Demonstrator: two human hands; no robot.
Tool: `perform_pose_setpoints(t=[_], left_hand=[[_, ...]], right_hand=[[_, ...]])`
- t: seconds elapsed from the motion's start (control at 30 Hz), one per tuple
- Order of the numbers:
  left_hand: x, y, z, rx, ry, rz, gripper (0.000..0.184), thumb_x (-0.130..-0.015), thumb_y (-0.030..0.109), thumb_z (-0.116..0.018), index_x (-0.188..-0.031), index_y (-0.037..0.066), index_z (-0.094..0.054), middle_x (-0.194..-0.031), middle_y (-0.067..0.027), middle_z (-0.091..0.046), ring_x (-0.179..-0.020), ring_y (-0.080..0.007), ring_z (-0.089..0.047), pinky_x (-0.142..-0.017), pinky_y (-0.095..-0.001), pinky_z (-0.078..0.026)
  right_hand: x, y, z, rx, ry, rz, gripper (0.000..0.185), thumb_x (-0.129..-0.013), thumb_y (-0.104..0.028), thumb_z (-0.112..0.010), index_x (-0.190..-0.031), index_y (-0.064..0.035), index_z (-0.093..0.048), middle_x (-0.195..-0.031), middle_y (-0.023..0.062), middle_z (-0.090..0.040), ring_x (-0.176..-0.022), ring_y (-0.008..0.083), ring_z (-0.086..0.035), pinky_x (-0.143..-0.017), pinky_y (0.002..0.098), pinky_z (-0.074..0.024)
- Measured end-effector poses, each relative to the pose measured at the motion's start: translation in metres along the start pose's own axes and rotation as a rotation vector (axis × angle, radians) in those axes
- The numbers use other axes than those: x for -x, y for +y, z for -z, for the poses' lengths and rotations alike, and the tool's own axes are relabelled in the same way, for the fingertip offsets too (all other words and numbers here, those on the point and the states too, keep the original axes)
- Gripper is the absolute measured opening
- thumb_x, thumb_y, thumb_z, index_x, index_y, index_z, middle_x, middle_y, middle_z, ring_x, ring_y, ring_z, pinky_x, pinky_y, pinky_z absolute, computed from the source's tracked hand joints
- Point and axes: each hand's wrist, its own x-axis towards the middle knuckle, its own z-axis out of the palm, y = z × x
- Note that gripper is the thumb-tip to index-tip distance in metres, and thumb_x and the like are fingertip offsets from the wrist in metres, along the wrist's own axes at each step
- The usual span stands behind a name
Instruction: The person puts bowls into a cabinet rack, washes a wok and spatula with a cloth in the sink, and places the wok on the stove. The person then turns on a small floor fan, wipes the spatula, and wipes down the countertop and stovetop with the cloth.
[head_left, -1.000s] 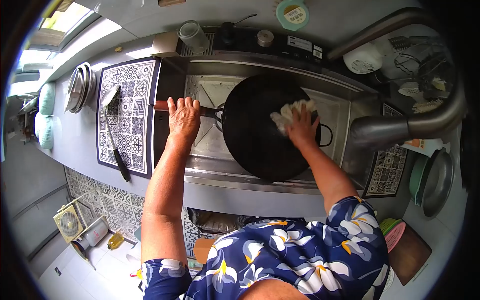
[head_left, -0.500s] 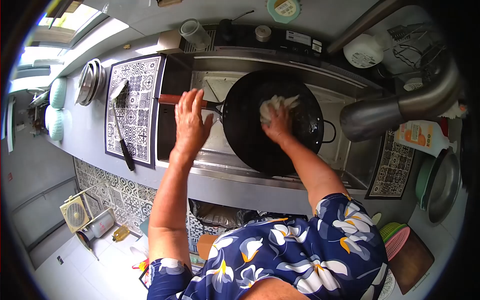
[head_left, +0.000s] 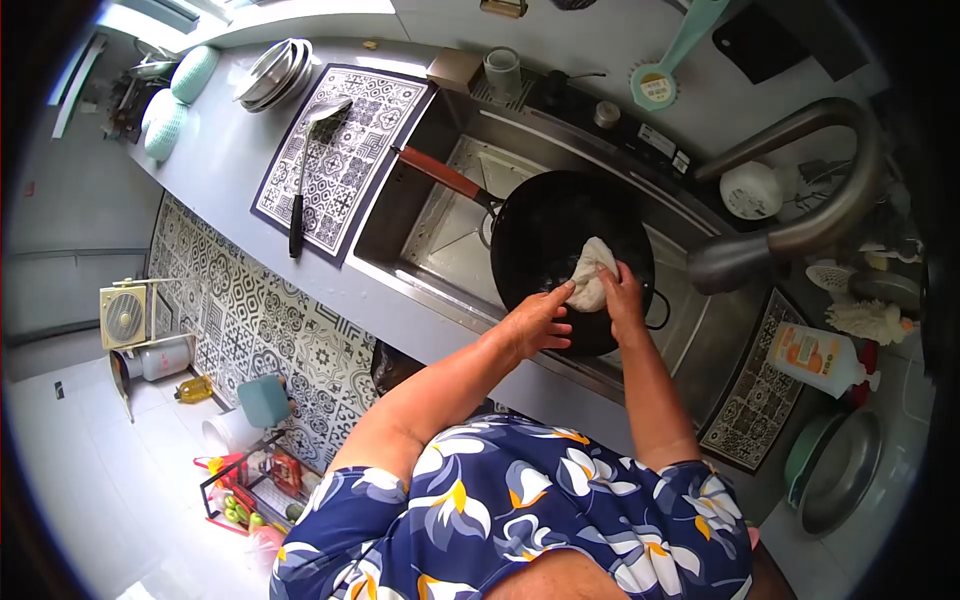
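Right hand (head_left: 622,298) grips bunched cloth (head_left: 592,275) above wok (head_left: 560,240); left hand (head_left: 538,322), fingers slightly parted, touches cloth's edge.

Reaching forward with arms (head_left: 435,385) angled inward, gripping with right hand (head_left: 624,298), holding left hand (head_left: 538,320) close with fingers (head_left: 558,328) parted

The wok (head_left: 545,225) lies in the sink (head_left: 420,245), left of the faucet (head_left: 800,240)

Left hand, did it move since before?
Yes. Against the sink, the left hand moved away from the red handle, toward the tap. Now it's by the cloth.
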Motion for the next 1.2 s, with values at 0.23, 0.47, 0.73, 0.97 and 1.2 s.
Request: perform_pose_setpoints(t=[0.23,0.47,0.73,0.97,1.2], left_hand=[[-0.023,0.013,-0.016,0.255,-0.568,-0.102,0.062,-0.077,0.055,-0.057,-0.125,0.02,-0.041,-0.124,-0.0075,-0.045,-0.116,-0.028,-0.043,-0.094,-0.0582,-0.031],[-0.017,0.011,-0.043,0.433,-0.642,-0.255,0.048,-0.075,0.043,-0.066,-0.111,0.015,-0.05,-0.108,-0.0057,-0.054,-0.104,-0.0226,-0.051,-0.091,-0.0425,-0.04],[-0.014,0.012,-0.053,0.212,-0.268,-0.219,0.029,-0.074,0.011,-0.06,-0.102,0.004,-0.053,-0.092,-0.0098,-0.056,-0.086,-0.0223,-0.058,-0.076,-0.0354,-0.049],[-0.009,0.014,-0.08,0.629,-0.525,-0.206,0.044,-0.073,0.005,-0.056,-0.114,0.016,-0.047,-0.093,-0.0083,-0.056,-0.073,-0.0218,-0.06,-0.069,-0.0385,-0.052],[0.029,0.014,-0.096,0.575,-0.686,-0.092,0.043,-0.076,0.009,-0.057,-0.117,0.017,-0.045,-0.091,-0.0082,-0.058,-0.079,-0.0252,-0.061,-0.067,-0.0438,-0.053]], right_hand=[[0.043,-0.019,-0.01,0.18,0.103,0.46,0.041,-0.081,-0.024,-0.055,-0.113,0.0006,-0.05,-0.105,0.0187,-0.053,-0.099,0.0312,-0.052,-0.086,0.0375,-0.0417],[0.061,-0.055,0.0,0.454,0.0,0.656,0.036,-0.082,-0.023,-0.049,-0.108,0.0015,-0.052,-0.103,0.0186,-0.052,-0.097,0.0343,-0.05,-0.086,0.0391,-0.0411],[0.04,-0.03,0.028,0.06,-0.656,0.478,0.059,-0.082,-0.032,-0.05,-0.131,-0.0056,-0.031,-0.129,0.0139,-0.039,-0.118,0.0328,-0.038,-0.099,0.046,-0.029],[0.004,-0.012,0.037,-1.251,-0.57,-0.204,0.069,-0.084,-0.056,-0.035,-0.14,-0.0219,-0.014,-0.143,0.0124,-0.017,-0.129,0.0347,-0.023,-0.101,0.0562,-0.023],[0.027,-0.058,0.007,-1.245,-1.051,0.338,0.061,-0.086,-0.054,-0.041,-0.136,-0.0225,-0.028,-0.144,0.0102,-0.018,-0.129,0.0422,-0.018,-0.096,0.0656,-0.0229]])
